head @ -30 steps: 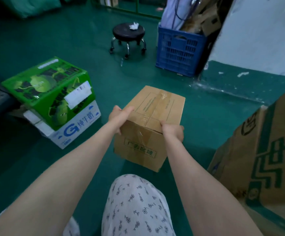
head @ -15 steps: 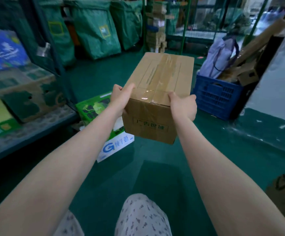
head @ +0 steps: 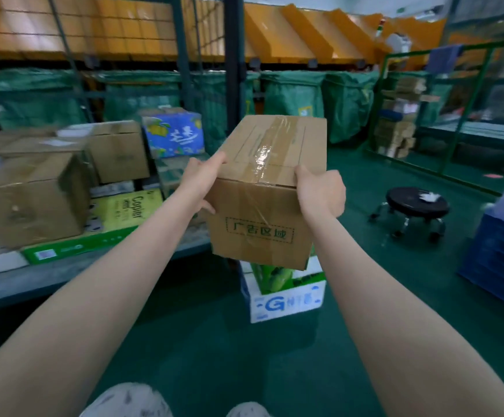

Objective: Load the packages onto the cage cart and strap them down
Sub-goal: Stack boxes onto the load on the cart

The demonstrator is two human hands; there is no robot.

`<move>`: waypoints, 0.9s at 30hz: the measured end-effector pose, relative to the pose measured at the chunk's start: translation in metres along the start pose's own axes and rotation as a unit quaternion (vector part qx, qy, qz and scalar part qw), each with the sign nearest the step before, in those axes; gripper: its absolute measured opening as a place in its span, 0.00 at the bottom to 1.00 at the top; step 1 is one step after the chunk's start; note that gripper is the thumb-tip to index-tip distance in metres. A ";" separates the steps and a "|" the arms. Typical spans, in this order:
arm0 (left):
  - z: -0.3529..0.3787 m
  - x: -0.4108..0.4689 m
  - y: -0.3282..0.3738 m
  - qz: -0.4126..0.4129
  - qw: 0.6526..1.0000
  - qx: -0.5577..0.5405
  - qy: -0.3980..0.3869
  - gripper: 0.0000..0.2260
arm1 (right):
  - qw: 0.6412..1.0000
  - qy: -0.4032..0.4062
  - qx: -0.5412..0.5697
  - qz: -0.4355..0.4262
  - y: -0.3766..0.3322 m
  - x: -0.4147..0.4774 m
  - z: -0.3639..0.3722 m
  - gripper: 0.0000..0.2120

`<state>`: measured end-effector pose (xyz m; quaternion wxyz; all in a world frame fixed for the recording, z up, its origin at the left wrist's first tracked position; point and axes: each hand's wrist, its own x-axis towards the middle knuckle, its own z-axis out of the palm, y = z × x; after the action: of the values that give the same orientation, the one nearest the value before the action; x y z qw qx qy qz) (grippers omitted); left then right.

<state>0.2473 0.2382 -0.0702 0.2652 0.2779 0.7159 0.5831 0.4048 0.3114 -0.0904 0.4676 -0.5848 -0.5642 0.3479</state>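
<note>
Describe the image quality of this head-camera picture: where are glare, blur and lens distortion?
Head view: glare streaks the clear tape on the brown box, held between the left hand and right hand. Head view, left edge: the stacked cartons are smeared by blur. Head view, right side: the green fence post leans, a wide-angle bend. Lighting is dim.

Green floor (head: 365, 311), black wheeled stool (head: 416, 203), blue crate (head: 497, 257), orange chutes (head: 290, 34) overhead.
</note>
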 end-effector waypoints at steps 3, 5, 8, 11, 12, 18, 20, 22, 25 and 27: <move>-0.043 0.002 -0.008 -0.014 0.998 -0.006 0.053 0.26 | 0.999 -0.044 -0.006 -0.014 -0.016 -0.017 0.037 0.23; -0.068 0.004 -0.016 -0.027 0.996 -0.005 0.081 0.27 | 0.998 -0.066 -0.012 -0.019 -0.022 -0.028 0.062 0.24; -0.107 0.015 -0.033 -0.048 0.992 -0.011 0.120 0.27 | 0.994 -0.103 -0.020 -0.029 -0.030 -0.046 0.107 0.25; -0.141 0.032 -0.052 -0.065 0.988 -0.002 0.143 0.28 | 0.989 -0.139 -0.030 -0.037 -0.034 -0.057 0.152 0.24; -0.151 0.038 -0.057 -0.071 0.987 -0.001 0.147 0.29 | 0.987 -0.152 -0.034 -0.043 -0.035 -0.060 0.165 0.24; -0.213 0.090 -0.091 -0.071 0.979 0.021 0.191 0.28 | 0.966 -0.251 -0.032 -0.054 -0.048 -0.068 0.254 0.27; -0.230 0.111 -0.101 -0.073 0.977 0.026 0.200 0.29 | 0.956 -0.289 -0.007 -0.046 -0.053 -0.065 0.282 0.29; -0.249 0.131 -0.107 -0.082 0.973 0.025 0.215 0.32 | 0.940 -0.336 0.025 -0.051 -0.059 -0.065 0.308 0.31; -0.285 0.165 -0.109 -0.095 0.965 0.020 0.242 0.34 | 0.927 -0.358 0.074 -0.084 -0.078 -0.066 0.358 0.29; -0.308 0.184 -0.114 -0.106 0.967 0.019 0.231 0.33 | 0.930 -0.341 0.070 -0.117 -0.095 -0.068 0.387 0.27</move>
<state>-0.1095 0.1380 -0.1371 0.1472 0.0632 0.7942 0.5861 0.0034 0.2977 -0.1338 0.3243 -0.3267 -0.7284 0.5074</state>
